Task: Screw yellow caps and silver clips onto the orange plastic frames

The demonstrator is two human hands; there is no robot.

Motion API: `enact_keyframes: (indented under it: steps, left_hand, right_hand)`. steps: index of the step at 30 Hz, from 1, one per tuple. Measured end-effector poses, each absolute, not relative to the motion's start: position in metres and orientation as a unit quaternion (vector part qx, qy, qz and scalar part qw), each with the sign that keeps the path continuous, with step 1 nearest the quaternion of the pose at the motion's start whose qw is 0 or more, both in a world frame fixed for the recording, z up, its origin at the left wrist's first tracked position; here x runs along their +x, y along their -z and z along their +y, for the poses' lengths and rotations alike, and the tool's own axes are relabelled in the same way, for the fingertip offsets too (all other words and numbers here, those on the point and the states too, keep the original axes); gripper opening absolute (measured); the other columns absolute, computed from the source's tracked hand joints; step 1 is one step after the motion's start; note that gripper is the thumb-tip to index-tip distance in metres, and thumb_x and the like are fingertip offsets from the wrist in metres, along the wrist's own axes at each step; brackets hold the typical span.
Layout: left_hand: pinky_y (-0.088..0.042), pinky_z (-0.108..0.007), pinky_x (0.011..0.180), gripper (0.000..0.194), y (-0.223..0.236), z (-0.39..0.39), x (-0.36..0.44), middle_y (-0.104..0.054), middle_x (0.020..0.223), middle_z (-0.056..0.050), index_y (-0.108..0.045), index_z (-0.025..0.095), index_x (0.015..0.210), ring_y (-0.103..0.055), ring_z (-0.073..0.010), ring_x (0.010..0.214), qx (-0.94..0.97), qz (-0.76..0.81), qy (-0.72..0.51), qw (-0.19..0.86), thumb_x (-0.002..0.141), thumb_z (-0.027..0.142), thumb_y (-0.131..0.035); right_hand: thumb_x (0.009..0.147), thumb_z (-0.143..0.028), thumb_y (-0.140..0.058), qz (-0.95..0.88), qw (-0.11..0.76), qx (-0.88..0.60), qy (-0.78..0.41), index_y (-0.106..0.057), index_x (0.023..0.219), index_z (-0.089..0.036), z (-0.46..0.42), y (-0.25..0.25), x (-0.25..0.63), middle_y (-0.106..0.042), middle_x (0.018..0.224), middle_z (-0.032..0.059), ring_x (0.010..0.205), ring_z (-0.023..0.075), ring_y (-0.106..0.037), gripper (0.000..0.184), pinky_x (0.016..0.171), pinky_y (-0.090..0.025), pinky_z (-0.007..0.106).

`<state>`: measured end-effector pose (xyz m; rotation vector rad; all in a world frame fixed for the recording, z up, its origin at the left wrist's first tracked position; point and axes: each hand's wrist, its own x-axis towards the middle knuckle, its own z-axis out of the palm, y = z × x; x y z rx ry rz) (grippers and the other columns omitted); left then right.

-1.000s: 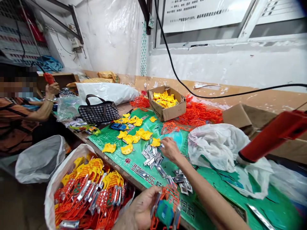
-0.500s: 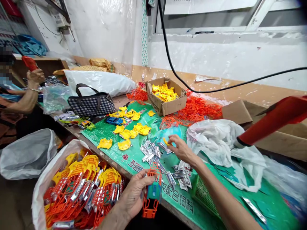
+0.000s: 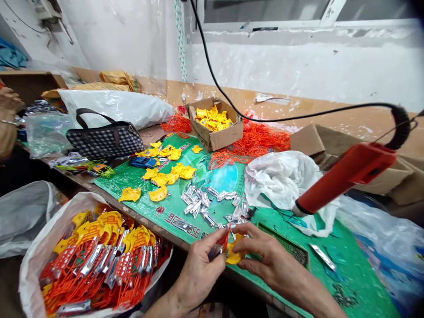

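Near the front table edge, my left hand (image 3: 200,267) is closed on an orange plastic toy frame (image 3: 228,236), mostly hidden behind the fingers. My right hand (image 3: 268,254) pinches a curved yellow plastic piece (image 3: 234,252) against the frame's right side. Just beyond the hands lie loose silver plastic parts (image 3: 195,201) on a green printed mat (image 3: 142,216). More yellow pieces (image 3: 159,193) are scattered farther left, with a blue part (image 3: 144,162) among them. Beside my right hand is a green basket (image 3: 306,260) holding small dark bits.
A red power screwdriver (image 3: 347,176) hangs from a black cable at right. A white sack (image 3: 31,269) of assembled parts stands at lower left. Behind are a cardboard box (image 3: 225,138) of yellow pieces, orange frames (image 3: 265,143) and a checked bag (image 3: 106,139). Another person's hand (image 3: 8,104) shows far left.
My right hand has come back from over the table with the yellow piece to meet the orange frame in my left hand. The frame is turned edge-on. The view has shifted right.
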<state>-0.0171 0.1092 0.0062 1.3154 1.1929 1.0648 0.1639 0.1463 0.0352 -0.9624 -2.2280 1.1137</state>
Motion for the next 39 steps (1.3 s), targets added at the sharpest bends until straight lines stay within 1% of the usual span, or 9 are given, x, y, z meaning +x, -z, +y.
enact_keyframes:
  steps: [4, 8, 11, 14, 17, 20, 26, 31, 39]
  left_hand:
    - [-0.049, -0.033, 0.099, 0.053, -0.007, 0.108, -0.006, -0.072, 0.118, -0.005, -0.063, 0.015, 0.128, -0.066, -0.0231, 0.109, 0.484, 0.48, -0.452, 0.576, 0.075, 0.013, -0.056]
    - [-0.048, -0.032, 0.101, 0.052, -0.007, 0.109, 0.002, -0.071, 0.12, -0.005, -0.066, 0.015, 0.124, -0.064, -0.0225, 0.113, 0.484, 0.484, -0.471, 0.557, 0.072, 0.014, -0.06]
    - [-0.049, -0.033, 0.101, 0.049, -0.006, 0.107, 0.005, -0.072, 0.119, -0.006, -0.069, 0.017, 0.119, -0.065, -0.0227, 0.111, 0.531, 0.5, -0.461, 0.505, 0.072, 0.013, -0.057]
    - [-0.051, -0.034, 0.099, 0.05, -0.003, 0.102, 0.007, -0.072, 0.118, -0.007, -0.069, 0.016, 0.118, -0.067, -0.0225, 0.108, 0.571, 0.506, -0.457, 0.457, 0.071, 0.011, -0.054]
    - [-0.052, -0.034, 0.099, 0.055, 0.003, 0.095, 0.008, -0.072, 0.118, -0.007, -0.068, 0.017, 0.121, -0.067, -0.0221, 0.107, 0.605, 0.502, -0.454, 0.419, 0.069, 0.008, -0.053]
    - [-0.051, -0.035, 0.1, 0.055, 0.011, 0.089, 0.006, -0.071, 0.12, -0.007, -0.066, 0.019, 0.124, -0.066, -0.0224, 0.109, 0.635, 0.498, -0.451, 0.38, 0.071, 0.008, -0.055]
    - [-0.051, -0.036, 0.101, 0.061, 0.021, 0.079, 0.002, -0.066, 0.126, -0.008, -0.06, 0.023, 0.13, -0.063, -0.0207, 0.115, 0.719, 0.418, -0.461, 0.308, 0.074, 0.001, -0.05]
    - [-0.051, -0.037, 0.101, 0.078, 0.025, 0.073, 0.005, -0.057, 0.132, -0.011, -0.042, 0.025, 0.144, -0.056, -0.0199, 0.123, 0.803, 0.319, -0.462, 0.201, 0.073, -0.008, -0.04]
    - [-0.05, -0.038, 0.103, 0.076, 0.022, 0.065, 0.003, -0.052, 0.134, -0.016, -0.034, 0.017, 0.148, -0.05, -0.0224, 0.129, 0.86, 0.285, -0.407, 0.114, 0.076, -0.008, -0.039]
  right_hand:
    - [0.073, -0.023, -0.078, -0.688, 0.372, -0.369, -0.503, -0.072, 0.104, -0.033, 0.14, -0.019, 0.162, -0.059, 0.11, 0.0033, 0.102, 0.0205, -0.062, 0.033, 0.084, -0.055, 0.032]
    - [0.064, -0.03, -0.084, -0.524, 0.486, -0.435, -0.548, -0.075, 0.101, -0.032, 0.124, 0.004, 0.149, -0.053, 0.127, 0.0057, 0.107, 0.0232, -0.06, 0.039, 0.079, -0.056, 0.031]
    - [0.055, -0.034, -0.088, -0.422, 0.519, -0.454, -0.589, -0.077, 0.096, -0.029, 0.115, 0.011, 0.146, -0.048, 0.139, 0.0062, 0.116, 0.0265, -0.057, 0.042, 0.087, -0.054, 0.034]
    - [0.052, -0.035, -0.089, -0.361, 0.522, -0.454, -0.625, -0.077, 0.094, -0.024, 0.111, 0.007, 0.146, -0.06, 0.128, 0.0088, 0.114, 0.0269, -0.059, 0.045, 0.093, -0.051, 0.036]
    - [0.049, -0.029, -0.091, -0.32, 0.529, -0.452, -0.643, -0.066, 0.115, -0.024, 0.106, 0.0, 0.148, -0.068, 0.114, 0.0089, 0.098, 0.0246, -0.067, 0.071, 0.084, -0.055, 0.037]
    - [0.045, -0.02, -0.092, -0.313, 0.54, -0.453, -0.636, -0.049, 0.132, -0.026, 0.099, -0.003, 0.151, -0.065, 0.12, 0.0106, 0.097, 0.0254, -0.068, 0.096, 0.079, -0.056, 0.037]
    - [0.055, -0.019, -0.09, -0.396, 0.633, -0.4, -0.532, -0.049, 0.131, -0.032, 0.079, 0.015, 0.158, -0.062, 0.128, 0.0088, 0.119, 0.0252, -0.058, 0.088, 0.09, -0.054, 0.035]
    - [0.059, -0.026, -0.09, -0.434, 0.668, -0.351, -0.492, -0.051, 0.13, -0.039, 0.068, 0.028, 0.159, -0.062, 0.125, 0.0026, 0.116, 0.0179, -0.059, 0.082, 0.094, -0.052, 0.028]
    - [0.064, -0.029, -0.087, -0.468, 0.673, -0.348, -0.455, -0.047, 0.133, -0.041, 0.055, 0.031, 0.163, -0.059, 0.126, 0.0027, 0.116, 0.018, -0.058, 0.081, 0.091, -0.053, 0.027]
